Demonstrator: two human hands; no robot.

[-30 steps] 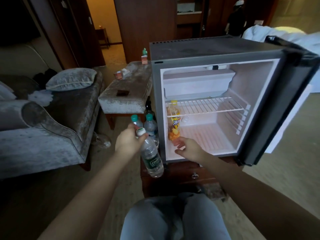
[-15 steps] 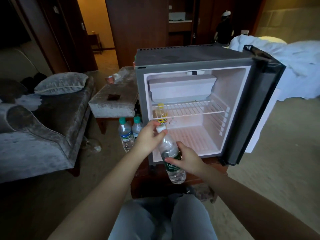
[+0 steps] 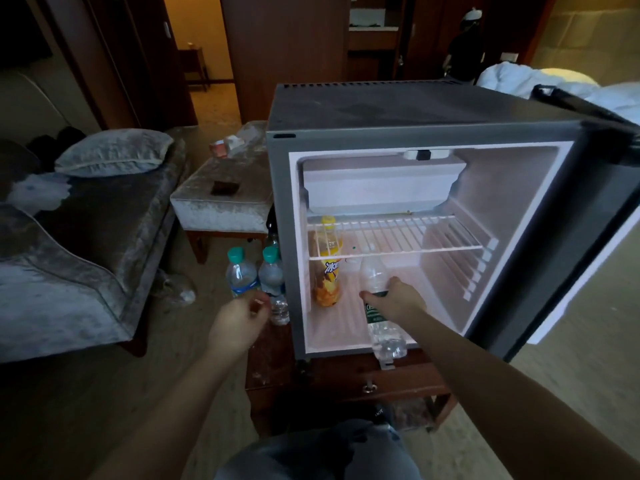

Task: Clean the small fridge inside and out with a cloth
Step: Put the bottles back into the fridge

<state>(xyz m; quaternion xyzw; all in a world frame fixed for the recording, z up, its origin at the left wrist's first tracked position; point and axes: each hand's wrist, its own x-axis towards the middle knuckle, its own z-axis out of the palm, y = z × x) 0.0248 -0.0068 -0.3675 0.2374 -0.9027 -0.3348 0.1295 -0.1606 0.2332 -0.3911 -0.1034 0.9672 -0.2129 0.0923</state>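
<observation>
A person's right hand (image 3: 398, 301) reaches into the open fridge (image 3: 415, 109) at centre frame, fingers and thumb wrapped around the middle of a clear water bottle (image 3: 375, 275). The bottle is tilted, its top leaning into the lower compartment and its base jutting out over the front lip. The left hand (image 3: 239, 320) hovers at lower centre-left, just outside the cabinet, its fingers loosely curled with nothing seen in them; motion blur softens the fingertips.

The fridge sits on a dark wooden stand (image 3: 346, 379), its door (image 3: 606, 216) swung wide to the right edge of the frame. Inside, a white freezer box (image 3: 381, 188) spans the top, and a wire shelf (image 3: 398, 233) runs across the middle. An orange drink bottle (image 3: 327, 268) stands upright at the left wall of the lower compartment, its yellow cap rising past the shelf, just beside the water bottle. The grey top of the cabinet looks dusty and smudged.

Just left of the fridge stand two teal-capped bottles (image 3: 239, 271), side by side, with a smaller bottle (image 3: 280, 310) in front of them near the left hand. Further left are a grey ottoman (image 3: 221, 206) and a grey sofa (image 3: 86, 254) with a pillow (image 3: 114, 152). White bedding (image 3: 519, 81) is heaped at upper right. A second person (image 3: 465, 46) in dark clothes stands in the background at top right. The wearer's knees (image 3: 322, 452) fill the bottom centre.
</observation>
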